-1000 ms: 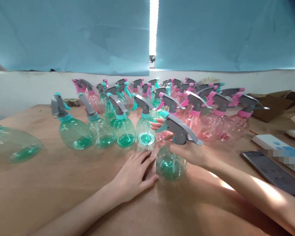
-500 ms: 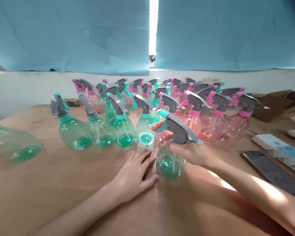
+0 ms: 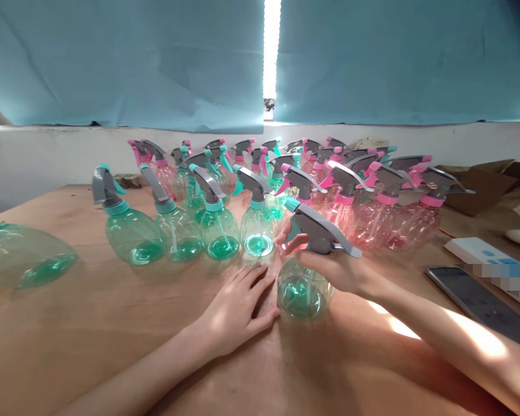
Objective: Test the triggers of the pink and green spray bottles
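My right hand (image 3: 329, 268) is wrapped round the neck of a green spray bottle (image 3: 305, 297), its fingers at the turquoise trigger under the grey spray head. The bottle's base is low over the table or on it; I cannot tell which. Flat on the wooden table (image 3: 125, 352) lies my left hand (image 3: 236, 312), fingers spread, its thumb tip close beside that bottle. Just beyond my left fingertips stands another green spray bottle (image 3: 257, 234), upright. Further left in the same row is a green bottle with a turquoise collar (image 3: 219, 234).
Pink spray bottles (image 3: 375, 222) stand at the right, with more pink and green ones behind. A phone (image 3: 476, 300) and a white box (image 3: 481, 254) lie at the right. Behind them is an open cardboard box (image 3: 476, 185). A green bottle (image 3: 30, 254) is at the far left.
My right fingers have curled in from stretched out, drawing the turquoise trigger toward the neck. The held bottle has shifted very slightly right. My left hand stays in place.
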{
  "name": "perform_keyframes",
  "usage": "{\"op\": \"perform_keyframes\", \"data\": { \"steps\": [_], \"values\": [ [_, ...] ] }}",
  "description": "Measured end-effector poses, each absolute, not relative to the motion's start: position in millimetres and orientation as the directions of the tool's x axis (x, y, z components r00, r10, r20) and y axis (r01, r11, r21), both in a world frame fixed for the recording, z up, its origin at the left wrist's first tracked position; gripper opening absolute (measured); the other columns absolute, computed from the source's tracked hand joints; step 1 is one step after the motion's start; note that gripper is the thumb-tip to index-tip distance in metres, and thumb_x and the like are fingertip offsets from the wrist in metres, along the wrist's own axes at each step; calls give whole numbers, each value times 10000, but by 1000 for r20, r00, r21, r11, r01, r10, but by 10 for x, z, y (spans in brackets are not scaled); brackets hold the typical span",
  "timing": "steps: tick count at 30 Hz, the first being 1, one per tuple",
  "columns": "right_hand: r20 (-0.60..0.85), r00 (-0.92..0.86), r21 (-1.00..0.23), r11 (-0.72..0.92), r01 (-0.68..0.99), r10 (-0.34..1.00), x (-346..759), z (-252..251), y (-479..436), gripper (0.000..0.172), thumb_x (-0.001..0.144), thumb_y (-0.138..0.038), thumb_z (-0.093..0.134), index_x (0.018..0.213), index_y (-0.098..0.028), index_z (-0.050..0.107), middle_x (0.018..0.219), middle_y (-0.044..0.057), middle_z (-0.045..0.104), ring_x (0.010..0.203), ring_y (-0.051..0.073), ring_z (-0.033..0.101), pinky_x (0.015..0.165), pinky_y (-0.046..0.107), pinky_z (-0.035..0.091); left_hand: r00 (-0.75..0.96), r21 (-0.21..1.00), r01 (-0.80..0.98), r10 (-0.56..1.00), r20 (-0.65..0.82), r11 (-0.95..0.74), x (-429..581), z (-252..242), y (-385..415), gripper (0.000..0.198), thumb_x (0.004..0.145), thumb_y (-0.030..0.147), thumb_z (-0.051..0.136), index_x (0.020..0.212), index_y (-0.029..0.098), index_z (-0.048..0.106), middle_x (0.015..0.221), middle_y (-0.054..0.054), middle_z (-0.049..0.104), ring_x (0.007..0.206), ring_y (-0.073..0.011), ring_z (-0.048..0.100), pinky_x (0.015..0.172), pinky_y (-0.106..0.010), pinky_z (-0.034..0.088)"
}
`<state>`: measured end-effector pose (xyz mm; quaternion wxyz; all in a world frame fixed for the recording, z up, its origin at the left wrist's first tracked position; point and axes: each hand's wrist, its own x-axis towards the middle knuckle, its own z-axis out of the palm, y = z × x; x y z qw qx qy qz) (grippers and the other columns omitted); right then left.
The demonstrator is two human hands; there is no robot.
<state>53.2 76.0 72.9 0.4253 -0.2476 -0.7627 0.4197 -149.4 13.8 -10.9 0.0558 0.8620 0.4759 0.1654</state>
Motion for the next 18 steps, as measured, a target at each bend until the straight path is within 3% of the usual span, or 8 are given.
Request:
{"op": "perform_keyframes", "data": {
  "steps": [4,8,13,18],
  "values": [
    [462,-489,-847,532,6,740,506,815,715,293,620,-139,479,867,-237,603,689,-21,572,644,145,585,614,290,521,495,255,799,836,236,-545,-1489,-94,131,545,927,489,505,1371,174,485,1434,-149,473,1320,-329,424,1085,-507,365],
    [451,-481,-848,529,30,752,525,810,715,171,601,-127,487,731,-224,540,686,-19,577,623,134,569,575,268,508,490,254,803,840,234,-539,-1486,-91,132,530,924,472,516,1361,173,496,1426,-147,479,1313,-328,430,1087,-497,367],
    [422,-526,-868,497,2,738,543,722,749,377,649,-125,478,965,-250,642,898,16,685,877,203,671,734,338,574,495,249,800,835,239,-546,-1485,-87,130,530,924,466,513,1353,155,501,1412,-158,489,1300,-331,441,1076,-499,379],
    [492,-523,-840,538,-73,696,540,656,787,444,719,-112,510,1134,-237,609,1207,71,653,1162,231,607,859,366,579,486,257,812,851,199,-524,-1464,-26,118,539,909,456,547,1358,162,494,1425,-155,483,1317,-335,427,1082,-526,366]
  ]
}}
